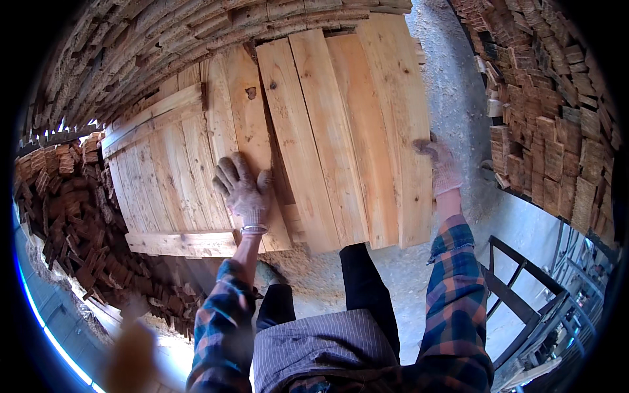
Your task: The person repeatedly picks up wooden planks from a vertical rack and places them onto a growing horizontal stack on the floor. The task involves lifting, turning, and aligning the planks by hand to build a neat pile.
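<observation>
My left hand (245, 191), in a dirty knit work glove, lies flat with fingers spread on a pale knotty plank (251, 114). To the right, several loose wooden planks (321, 141) lie side by side, slightly skewed, with a dark gap between them and the plank under my left hand. My right hand (442, 169), also gloved and a little blurred, is at the outer edge of the rightmost plank (398, 105), its fingers bent over that edge. On the left is a joined panel of planks (164, 170) with cross battens (180, 244) along its upper and lower edges.
Rough wood pieces are stacked beyond the planks (151, 59), at the left (85, 223) and at the right (550, 144). A dark metal frame (524, 281) stands at the lower right. Grey, dusty floor (458, 85) shows beside the planks.
</observation>
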`<act>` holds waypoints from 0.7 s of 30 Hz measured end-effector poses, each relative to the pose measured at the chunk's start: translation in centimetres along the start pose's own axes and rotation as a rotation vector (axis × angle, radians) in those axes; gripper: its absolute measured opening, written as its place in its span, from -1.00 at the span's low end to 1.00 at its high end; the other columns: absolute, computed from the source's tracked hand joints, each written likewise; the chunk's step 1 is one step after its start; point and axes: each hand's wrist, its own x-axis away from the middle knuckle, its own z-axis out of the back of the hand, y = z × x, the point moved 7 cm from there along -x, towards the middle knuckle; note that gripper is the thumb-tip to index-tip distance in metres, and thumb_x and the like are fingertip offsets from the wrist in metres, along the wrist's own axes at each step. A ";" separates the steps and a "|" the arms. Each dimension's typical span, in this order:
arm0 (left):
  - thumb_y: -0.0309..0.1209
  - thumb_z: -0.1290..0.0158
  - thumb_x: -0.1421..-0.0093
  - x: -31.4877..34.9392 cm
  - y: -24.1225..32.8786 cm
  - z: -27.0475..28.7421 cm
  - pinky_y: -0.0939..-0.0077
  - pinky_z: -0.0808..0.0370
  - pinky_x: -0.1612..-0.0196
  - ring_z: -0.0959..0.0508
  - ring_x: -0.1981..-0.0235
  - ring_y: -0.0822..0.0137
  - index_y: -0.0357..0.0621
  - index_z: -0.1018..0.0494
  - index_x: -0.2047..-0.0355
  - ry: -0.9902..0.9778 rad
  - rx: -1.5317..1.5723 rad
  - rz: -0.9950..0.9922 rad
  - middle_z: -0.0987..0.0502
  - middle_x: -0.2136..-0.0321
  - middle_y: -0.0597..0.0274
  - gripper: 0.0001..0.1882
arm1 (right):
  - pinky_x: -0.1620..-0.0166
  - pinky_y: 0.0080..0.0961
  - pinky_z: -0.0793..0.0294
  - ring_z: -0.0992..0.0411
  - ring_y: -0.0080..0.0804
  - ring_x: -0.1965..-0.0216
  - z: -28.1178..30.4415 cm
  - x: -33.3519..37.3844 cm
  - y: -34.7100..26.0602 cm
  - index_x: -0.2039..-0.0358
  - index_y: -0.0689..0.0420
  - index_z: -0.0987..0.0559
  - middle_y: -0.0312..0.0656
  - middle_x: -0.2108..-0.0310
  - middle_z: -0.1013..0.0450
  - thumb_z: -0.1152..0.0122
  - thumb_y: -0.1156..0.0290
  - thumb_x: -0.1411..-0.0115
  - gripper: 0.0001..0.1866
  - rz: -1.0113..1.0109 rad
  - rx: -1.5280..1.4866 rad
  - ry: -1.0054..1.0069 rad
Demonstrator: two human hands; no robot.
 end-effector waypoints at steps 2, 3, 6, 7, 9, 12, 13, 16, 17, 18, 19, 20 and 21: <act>0.01 0.20 -0.22 -0.2 0.1 -1.0 0.03 0.16 -0.32 0.01 -0.29 -0.15 -0.11 -0.05 -0.27 0.025 0.179 0.008 -0.05 -0.25 -0.16 -0.30 | 0.26 -0.58 -0.47 -0.48 -0.38 0.41 -0.2 0.0 1.4 0.19 0.37 -0.48 -0.13 0.43 -0.52 -0.12 0.55 0.04 -0.65 -0.002 -0.051 -0.013; 0.01 0.21 -0.23 -0.3 -0.2 -1.2 0.03 0.16 -0.32 0.00 -0.28 -0.15 -0.12 -0.06 -0.26 0.041 0.210 0.016 -0.05 -0.25 -0.16 -0.31 | 0.26 -0.58 -0.48 -0.48 -0.37 0.41 -0.7 0.0 1.9 0.20 0.38 -0.48 -0.12 0.43 -0.52 -0.12 0.56 0.03 -0.67 -0.003 -0.073 -0.022; 0.00 0.23 -0.24 -0.2 0.0 -1.4 0.03 0.15 -0.32 -0.01 -0.28 -0.14 -0.15 -0.08 -0.25 0.026 0.184 0.013 -0.06 -0.25 -0.15 -0.33 | 0.24 -0.56 -0.50 -0.50 -0.36 0.40 -0.9 0.2 2.2 0.18 0.39 -0.46 -0.07 0.41 -0.52 -0.16 0.58 0.02 -0.66 -0.030 -0.053 0.021; -0.01 0.23 -0.25 -0.3 0.2 -1.1 0.03 0.13 -0.31 -0.01 -0.28 -0.15 -0.15 -0.10 -0.24 0.040 0.185 0.010 -0.06 -0.25 -0.15 -0.34 | 0.23 -0.56 -0.51 -0.50 -0.36 0.40 -0.7 0.1 2.0 0.13 0.38 -0.44 -0.04 0.39 -0.51 -0.18 0.57 0.03 -0.61 -0.062 -0.011 0.040; -0.03 0.23 -0.26 -0.3 0.8 -0.9 0.02 0.10 -0.30 -0.02 -0.27 -0.15 -0.14 -0.13 -0.23 0.068 0.194 0.001 -0.07 -0.24 -0.15 -0.37 | 0.20 -0.51 -0.51 -0.51 -0.31 0.36 -0.5 0.7 0.3 0.01 0.34 -0.38 0.02 0.32 -0.49 -0.25 0.52 0.06 -0.46 0.029 0.288 0.120; 0.00 0.24 -0.26 0.0 0.1 -0.7 0.02 0.10 -0.30 -0.02 -0.27 -0.16 -0.15 -0.11 -0.24 0.079 0.179 -0.001 -0.07 -0.25 -0.13 -0.35 | 0.13 -0.35 -0.49 -0.47 -0.12 0.20 -4.5 3.1 -3.0 -0.18 0.19 -0.23 0.13 0.17 -0.41 -0.38 0.30 0.15 -0.15 0.329 1.030 0.308; 0.00 0.24 -0.26 0.1 0.0 -0.5 0.03 0.10 -0.30 -0.03 -0.27 -0.16 -0.15 -0.10 -0.24 0.092 0.168 -0.004 -0.07 -0.24 -0.13 -0.35 | 0.09 -0.26 -0.47 -0.44 -0.03 0.12 -7.3 3.6 -4.0 -0.25 0.10 -0.16 0.17 0.11 -0.36 -0.43 0.19 0.20 -0.01 0.375 1.248 0.368; -0.05 0.21 -0.25 -0.2 0.4 -0.5 0.02 0.10 -0.30 -0.04 -0.26 -0.17 -0.20 -0.10 -0.23 0.073 0.160 -0.011 -0.08 -0.24 -0.17 -0.35 | 0.00 -0.20 -0.40 -0.34 0.08 0.01 -8.3 3.6 -5.2 -0.26 0.02 -0.15 0.18 0.07 -0.30 -0.46 0.04 0.27 0.07 0.061 1.375 0.394; -0.05 0.20 -0.25 -0.1 0.3 -0.4 0.02 0.10 -0.30 -0.05 -0.26 -0.17 -0.20 -0.10 -0.23 0.075 0.153 -0.015 -0.09 -0.23 -0.17 -0.34 | 0.00 -0.23 -0.40 -0.35 0.06 0.01 -6.8 3.7 -4.8 -0.27 -0.01 -0.14 0.17 0.06 -0.29 -0.46 0.07 0.25 0.05 0.151 1.272 0.358; -0.04 0.20 -0.24 -0.1 0.4 -0.4 0.02 0.10 -0.30 -0.04 -0.26 -0.16 -0.20 -0.10 -0.23 0.070 0.152 -0.016 -0.08 -0.24 -0.17 -0.34 | -0.01 -0.25 -0.40 -0.35 0.04 0.02 -5.2 3.4 -4.8 -0.27 -0.03 -0.13 0.16 0.05 -0.28 -0.45 0.09 0.22 0.04 0.246 1.169 0.323; -0.04 0.20 -0.24 -0.1 0.3 -0.2 0.03 0.11 -0.30 -0.04 -0.27 -0.16 -0.20 -0.10 -0.23 0.067 0.147 -0.010 -0.08 -0.24 -0.16 -0.34 | -0.01 -0.27 -0.40 -0.35 0.03 0.02 -3.3 3.0 -5.1 -0.28 -0.03 -0.13 0.14 0.04 -0.28 -0.43 0.14 0.20 0.02 0.277 1.129 0.318; -0.03 0.20 -0.24 -0.2 0.6 -0.1 0.03 0.11 -0.30 -0.03 -0.27 -0.16 -0.20 -0.10 -0.24 0.056 0.132 -0.020 -0.07 -0.24 -0.15 -0.34 | -0.01 -0.28 -0.40 -0.36 0.02 0.03 -0.9 3.0 -5.2 -0.28 -0.03 -0.12 0.13 0.03 -0.28 -0.42 0.18 0.18 -0.01 0.298 1.093 0.314; -0.03 0.22 -0.25 -0.2 0.7 -0.2 0.04 0.11 -0.30 -0.03 -0.27 -0.15 -0.19 -0.10 -0.24 0.055 0.117 -0.021 -0.07 -0.25 -0.14 -0.34 | -0.01 -0.30 -0.40 -0.36 0.01 0.04 0.7 2.8 -5.3 -0.28 -0.03 -0.12 0.12 0.03 -0.28 -0.40 0.23 0.16 -0.03 0.322 1.054 0.311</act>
